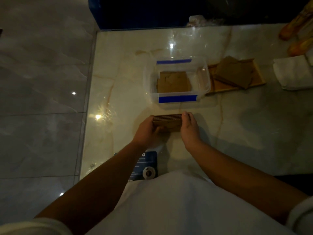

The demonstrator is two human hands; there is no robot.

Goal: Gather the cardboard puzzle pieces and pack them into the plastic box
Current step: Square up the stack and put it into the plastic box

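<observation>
A stack of cardboard puzzle pieces stands on edge on the pale marble counter, just on the near side of the clear plastic box, apart from it. The left hand presses against the stack's left end and the right hand against its right end, so both hands clasp the stack between them. Inside the box, more flat cardboard pieces lie on the bottom; blue clips mark the box's near and far rims. Just right of the box, touching or nearly so, a wooden tray carries another loose pile of cardboard. Further right of the box lies folded white cloth.
</observation>
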